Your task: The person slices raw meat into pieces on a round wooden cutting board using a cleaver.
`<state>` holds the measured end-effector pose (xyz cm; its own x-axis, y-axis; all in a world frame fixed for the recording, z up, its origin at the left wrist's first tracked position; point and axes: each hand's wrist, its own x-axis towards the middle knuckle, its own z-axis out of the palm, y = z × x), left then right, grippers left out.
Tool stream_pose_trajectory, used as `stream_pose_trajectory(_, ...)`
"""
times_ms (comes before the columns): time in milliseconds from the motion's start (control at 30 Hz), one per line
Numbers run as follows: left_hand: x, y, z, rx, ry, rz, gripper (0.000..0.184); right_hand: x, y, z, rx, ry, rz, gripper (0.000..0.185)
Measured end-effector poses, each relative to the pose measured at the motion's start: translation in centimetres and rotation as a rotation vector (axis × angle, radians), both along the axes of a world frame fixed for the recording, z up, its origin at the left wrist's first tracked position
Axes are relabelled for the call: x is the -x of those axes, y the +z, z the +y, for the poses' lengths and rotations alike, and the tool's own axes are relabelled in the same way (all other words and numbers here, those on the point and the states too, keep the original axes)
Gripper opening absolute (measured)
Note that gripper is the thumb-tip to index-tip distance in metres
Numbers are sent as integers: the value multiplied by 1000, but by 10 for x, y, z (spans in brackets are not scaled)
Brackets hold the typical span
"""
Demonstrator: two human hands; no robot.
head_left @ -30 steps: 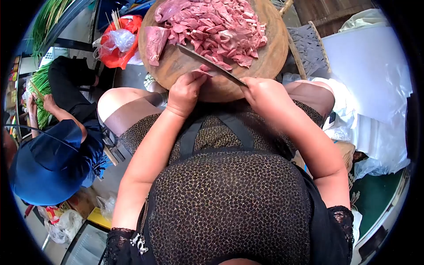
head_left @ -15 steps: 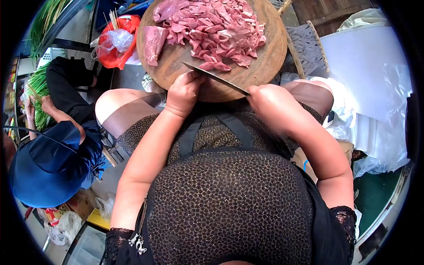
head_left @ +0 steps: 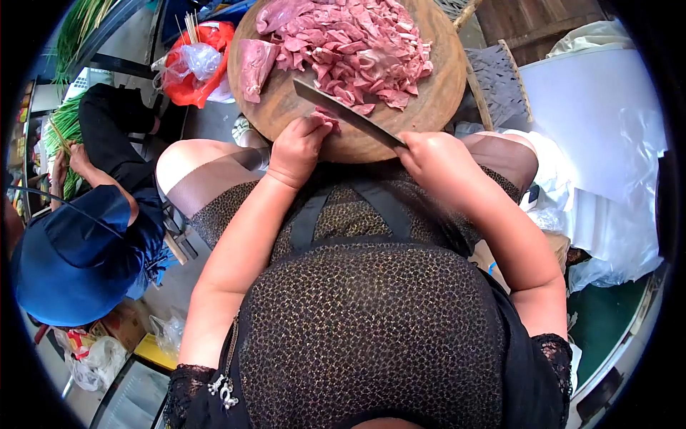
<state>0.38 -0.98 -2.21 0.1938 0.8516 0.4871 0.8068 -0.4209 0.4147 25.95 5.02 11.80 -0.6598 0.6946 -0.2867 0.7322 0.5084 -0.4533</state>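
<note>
My right hand (head_left: 434,159) is closed around the handle of a knife (head_left: 349,113), whose wide blade points up and left above the round wooden chopping board (head_left: 286,107). Closed at the board's near edge, my left hand (head_left: 295,149) pinches a small piece of raw meat (head_left: 327,118), just left of the blade. A heap of sliced raw meat (head_left: 357,46) covers the far part of the board. Beside it, on the left, lies a larger uncut chunk of meat (head_left: 256,70). My fingers hide part of the pinched piece and most of the knife handle.
At the left, a person in a dark blue hat (head_left: 75,257) handles green stalks (head_left: 66,125). A red plastic bag (head_left: 196,86) with thin sticks stands left of the board. On the right are a white panel (head_left: 586,107) and clear plastic sheeting (head_left: 629,243).
The knife has lifted slightly and turned, so more of its flat face shows. The meat in my left hand has come into sight beside the blade.
</note>
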Motion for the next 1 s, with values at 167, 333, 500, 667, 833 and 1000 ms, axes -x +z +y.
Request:
stream_pose_trajectory(167,-2,11,1,0,5,-15,13,-11,11,-9,7,23,-62,19)
stream_pose_trajectory(333,-5,11,2,-31,40,18,9,-10,8,-5,46,51,-91,23)
stream_pose_trajectory(500,-4,11,2,-28,33,55,16,4,3,8,88,129,-103,24)
stream_pose_trajectory(667,-1,10,2,-12,-14,82,23,28,-25,12,40,124,-14,23)
stream_pose_trajectory(833,2,13,1,22,-91,135,22,8,-20,46,13,174,-161,22)
stream_pose_trajectory(1000,11,20,35,79,-5,123,20,-11,-22,66,-127,64,-160,24)
